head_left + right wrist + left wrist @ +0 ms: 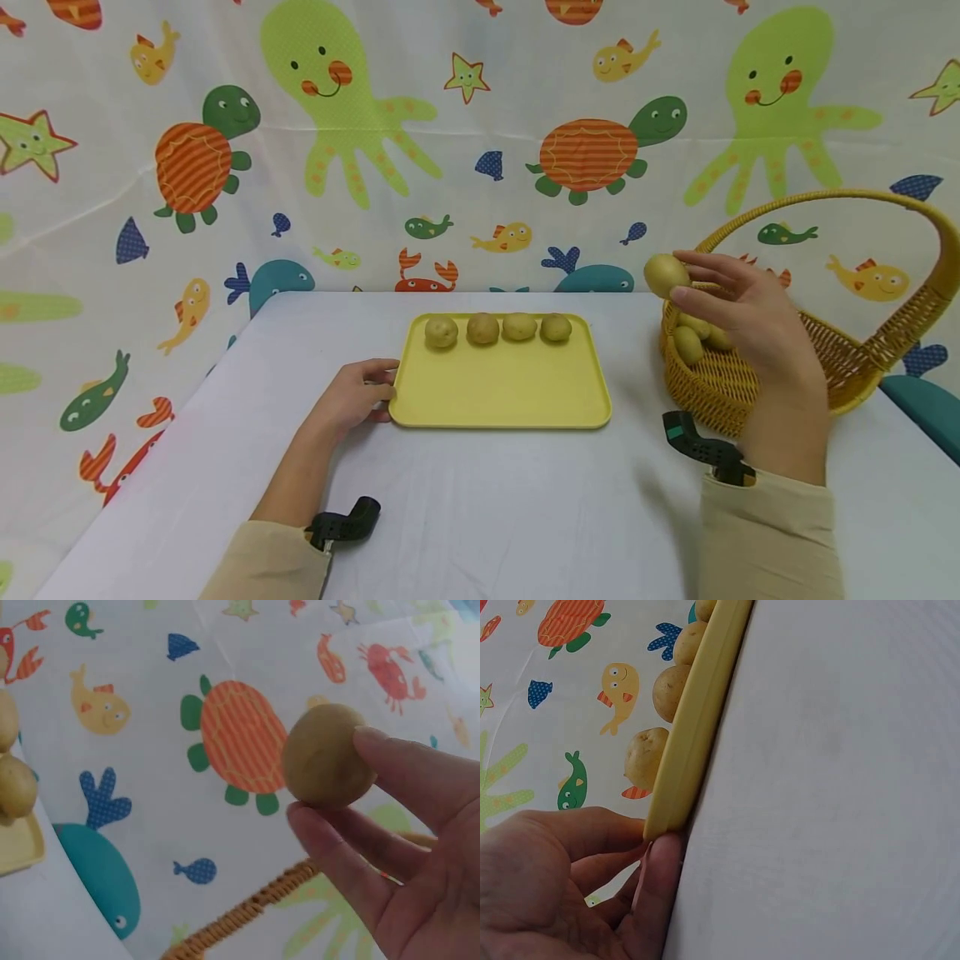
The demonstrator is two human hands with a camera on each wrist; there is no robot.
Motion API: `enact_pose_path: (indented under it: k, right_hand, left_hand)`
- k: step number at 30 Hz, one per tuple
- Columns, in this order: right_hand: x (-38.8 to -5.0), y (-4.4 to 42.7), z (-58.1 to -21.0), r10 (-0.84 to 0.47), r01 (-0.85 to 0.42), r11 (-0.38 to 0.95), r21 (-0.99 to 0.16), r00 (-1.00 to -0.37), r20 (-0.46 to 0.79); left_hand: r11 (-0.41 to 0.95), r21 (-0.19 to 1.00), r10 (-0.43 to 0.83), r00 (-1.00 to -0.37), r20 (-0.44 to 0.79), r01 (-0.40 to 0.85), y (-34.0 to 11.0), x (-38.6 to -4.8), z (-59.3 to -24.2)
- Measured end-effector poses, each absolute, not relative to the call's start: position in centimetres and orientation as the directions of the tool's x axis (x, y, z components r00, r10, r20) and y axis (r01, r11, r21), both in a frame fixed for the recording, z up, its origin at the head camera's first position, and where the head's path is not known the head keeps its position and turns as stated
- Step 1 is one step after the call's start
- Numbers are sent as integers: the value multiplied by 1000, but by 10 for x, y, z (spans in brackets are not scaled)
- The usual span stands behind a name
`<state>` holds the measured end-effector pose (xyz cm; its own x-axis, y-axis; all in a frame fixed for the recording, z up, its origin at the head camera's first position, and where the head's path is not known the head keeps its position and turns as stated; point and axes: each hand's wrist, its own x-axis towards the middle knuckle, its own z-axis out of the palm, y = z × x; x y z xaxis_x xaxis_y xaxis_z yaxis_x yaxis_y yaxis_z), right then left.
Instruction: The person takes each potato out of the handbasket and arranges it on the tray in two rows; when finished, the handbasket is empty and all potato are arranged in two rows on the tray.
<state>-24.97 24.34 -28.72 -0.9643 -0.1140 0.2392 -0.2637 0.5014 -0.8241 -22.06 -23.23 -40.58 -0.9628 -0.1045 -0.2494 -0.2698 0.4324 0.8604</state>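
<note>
A yellow tray [498, 387] lies on the white table with several potatoes [482, 328] in a row along its far side. My left hand [358, 390] is at the tray's left edge; in the left wrist view its thumb and fingers [660, 874] pinch the rim. My right hand [750, 312] holds one potato [666, 276] between thumb and fingertips, raised above the left rim of a wicker basket [701, 400]. The right wrist view shows this potato [328, 756] gripped at its side and underside. More potatoes [688, 344] lie inside the basket, partly hidden by the hand.
The basket's tall arched handle [825, 196] rises behind and to the right of my right hand. A white cloth printed with sea animals [465, 150] hangs behind the table [495, 517]. Black wrist cameras [705, 446] sit on both wrists.
</note>
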Motion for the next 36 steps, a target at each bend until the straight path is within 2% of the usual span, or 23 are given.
enact_pose_path:
  k: [6,12,15,18,22,36]
  right_hand:
    - [-254,229,-288,-46,-289,372,-882,-955,293]
    - [-257,217,-289,-43,-377,34,-926,-926,375]
    - [-259,209,-289,-43,-414,-68,-908,-908,417]
    - [-259,201,-288,-31,-424,-75,-903,-904,427]
    - [-258,190,-287,-37,-419,-20,-908,-907,420]
    - [-261,138,-291,-145,-449,113,-886,-890,432]
  left_hand:
    - [437,859,-101,-963,-248,-267,-233,-220,-406]
    - [429,863,-97,-963,-251,-268,-232,-221,-407]
    - [431,863,-92,-965,-247,-262,-232,-221,-407]
    - [431,864,-94,-965,-243,-260,-232,-220,-407]
    - [435,865,-90,-968,-235,-250,-231,-218,-406]
    - [450,855,-87,-966,-244,-256,-232,-220,-406]
